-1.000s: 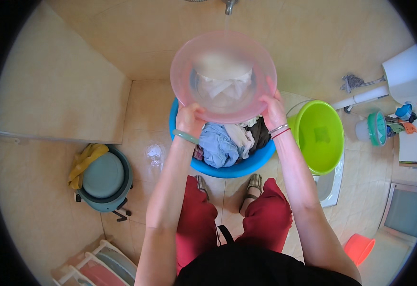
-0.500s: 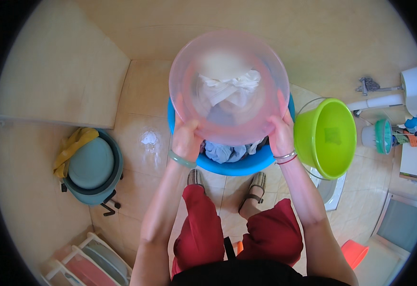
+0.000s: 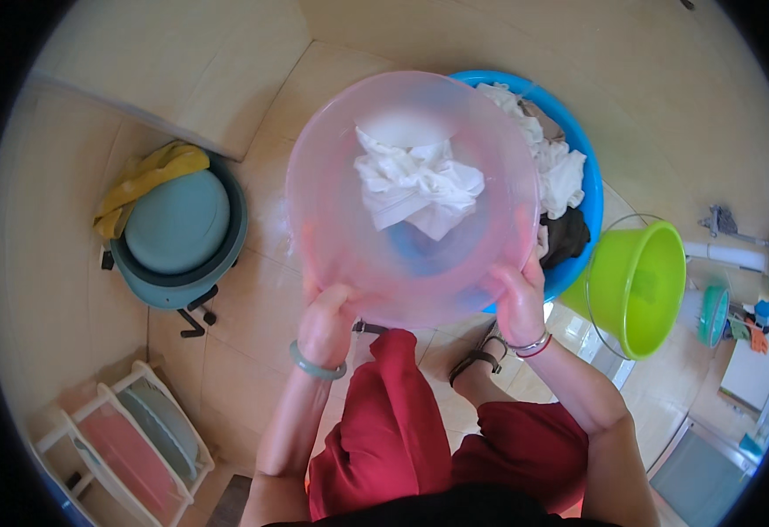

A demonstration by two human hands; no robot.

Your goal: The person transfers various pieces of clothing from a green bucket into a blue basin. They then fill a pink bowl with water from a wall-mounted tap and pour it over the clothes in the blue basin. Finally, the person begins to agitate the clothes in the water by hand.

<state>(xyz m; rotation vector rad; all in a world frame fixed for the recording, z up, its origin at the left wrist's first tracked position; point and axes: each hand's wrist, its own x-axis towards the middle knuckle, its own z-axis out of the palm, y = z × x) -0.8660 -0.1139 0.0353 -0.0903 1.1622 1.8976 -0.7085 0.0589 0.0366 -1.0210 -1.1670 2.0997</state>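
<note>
Between my two hands I carry a translucent pink basin [image 3: 332, 149] by its near rim, thumbs on the inside. A crumpled white cloth [image 3: 415, 184] lies in its middle. My left hand [image 3: 327, 327] grips the near left of the rim and my right hand [image 3: 520, 299] the near right; the fingers behind the wall show only as blurs through the plastic. Behind the pink basin, to the right, a large blue tub [image 3: 588, 167] on the floor holds white and dark clothes [image 3: 565, 176]; its left part is hidden.
At right, a lime green bucket [image 3: 652, 290] with a wire handle tilts beside the tub. Blue-grey basins [image 3: 178, 220] with a yellow cloth [image 3: 152, 180] sit on a wheeled base at left. A white rack [image 3: 130, 448] with pink and grey basins stands near left. Tiled walls surround the floor.
The view has swung left. I have carried the pink basin left, away from over the blue tub, whose clothes now show on its right. Both hands keep their grip.
</note>
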